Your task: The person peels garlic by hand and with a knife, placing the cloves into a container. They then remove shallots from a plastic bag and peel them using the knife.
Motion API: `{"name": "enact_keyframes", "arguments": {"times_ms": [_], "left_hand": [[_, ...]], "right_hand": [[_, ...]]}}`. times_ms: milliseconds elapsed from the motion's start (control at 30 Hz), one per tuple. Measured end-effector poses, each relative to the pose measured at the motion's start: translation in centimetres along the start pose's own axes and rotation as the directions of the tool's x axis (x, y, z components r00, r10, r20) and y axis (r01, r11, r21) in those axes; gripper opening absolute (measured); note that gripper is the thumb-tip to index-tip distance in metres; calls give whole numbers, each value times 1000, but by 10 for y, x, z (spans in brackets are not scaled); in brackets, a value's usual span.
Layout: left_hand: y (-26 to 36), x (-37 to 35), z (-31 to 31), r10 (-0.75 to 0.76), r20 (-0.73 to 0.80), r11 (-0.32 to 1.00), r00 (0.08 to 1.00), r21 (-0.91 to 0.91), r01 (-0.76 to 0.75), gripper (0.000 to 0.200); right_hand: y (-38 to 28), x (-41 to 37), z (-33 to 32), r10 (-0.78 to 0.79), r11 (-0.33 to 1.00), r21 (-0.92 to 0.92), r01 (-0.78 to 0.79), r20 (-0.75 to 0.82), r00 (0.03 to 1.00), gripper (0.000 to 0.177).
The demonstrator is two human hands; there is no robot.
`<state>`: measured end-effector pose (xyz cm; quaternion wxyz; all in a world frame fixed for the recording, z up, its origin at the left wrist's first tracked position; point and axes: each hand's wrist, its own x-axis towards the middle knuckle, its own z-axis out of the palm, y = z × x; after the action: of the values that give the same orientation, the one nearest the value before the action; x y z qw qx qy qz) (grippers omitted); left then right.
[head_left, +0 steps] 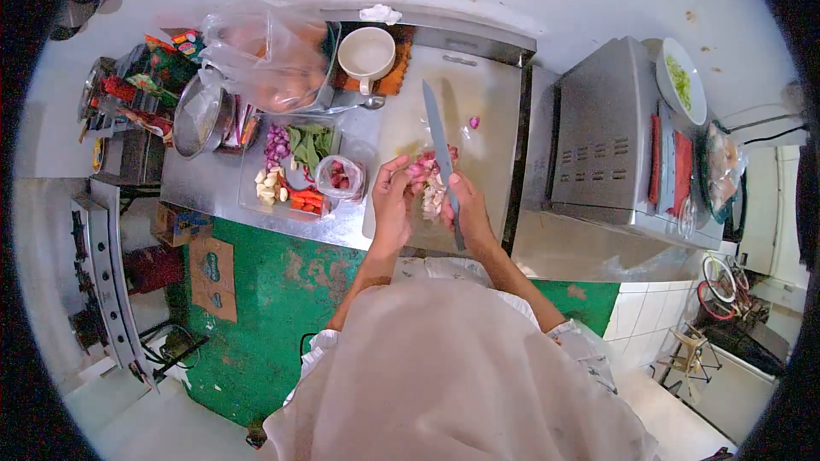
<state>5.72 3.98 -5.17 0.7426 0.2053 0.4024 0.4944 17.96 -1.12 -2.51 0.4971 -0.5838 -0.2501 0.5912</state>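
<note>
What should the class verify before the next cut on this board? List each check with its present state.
1. Right hand wraps the handle of the knife: ok.
2. Knife tip points away from the body: ok.
3. Left hand clear of the cutting edge: cannot tell; it sits close beside the blade.
4. Pile of shallot and garlic pieces lies on the cutting board: ok.
5. All pieces gathered: not ok; a stray piece lies apart, farther up the board.

The person wears a pale beige top (453, 376) (white gathered sleeves (323, 345))
</note>
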Motion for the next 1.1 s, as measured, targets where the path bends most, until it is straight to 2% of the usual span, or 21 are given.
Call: {"name": "enact_keyframes", "arguments": {"times_ms": [67, 167, 233, 333, 467, 533, 667, 733, 767, 833, 967, 1033, 1100], "left_hand": [[0, 0, -2, -7, -19, 1000, 1000, 14, 7, 29], [0, 2, -2, -6, -13, 999, 1000, 34, 7, 25], [-1, 2, -3, 5, -23, 1000, 1000, 26, -4, 22], [-3, 3, -7, -21, 38, 1000, 999, 10, 20, 23], [-4, 2, -5, -58, 24, 998, 998, 20, 58, 26], [-4, 3, -4, -35, 30, 997, 999, 64, 33, 28], [-1, 0, 0, -39, 5, 994, 999, 104, 38, 29], [0, 0, 1, -24, 1, 991, 1000, 131, 23, 27], [-2, 0, 0, -24, 1, 991, 1000, 132, 24, 27], [-6, 1, -2, 30, 20, 993, 999, 113, -32, 26], [-3, 0, 0, 55, 16, 993, 998, 103, -56, 24], [-1, -1, 0, 107, 19, 971, 994, 215, -108, 22], [-2, -1, 1, 138, 29, 968, 990, 206, -141, 21]], "right_hand": [[-1, 3, 0, 3, 1000, -31, -3, -5, 1000, 35], [-6, 6, -1, 16, 1000, 15, -15, -29, 999, 35], [-5, 9, -4, 62, 997, -41, -63, -18, 998, 34], [5, 14, -11, 129, 988, -80, -129, -13, 992, 37], [7, 11, -12, 139, 986, -94, -139, -6, 990, 44], [-1, 4, -9, 64, 983, -178, -53, 55, 996, 52], [-3, -3, -7, -8, 983, -181, 22, 80, 997, 49], [-4, -5, -7, -129, 953, -251, 169, 167, 977, 52], [-2, -4, -5, -129, 953, -251, 169, 167, 977, 52], [1, -1, -1, -229, 902, -320, 290, 216, 949, 53], [-4, -5, 1, -226, 887, -352, 299, 233, 946, 54], [-10, -8, 3, -234, 886, -352, 301, 221, 947, 53], [-12, -9, 4, -220, 881, -373, 291, 221, 950, 52]]}}
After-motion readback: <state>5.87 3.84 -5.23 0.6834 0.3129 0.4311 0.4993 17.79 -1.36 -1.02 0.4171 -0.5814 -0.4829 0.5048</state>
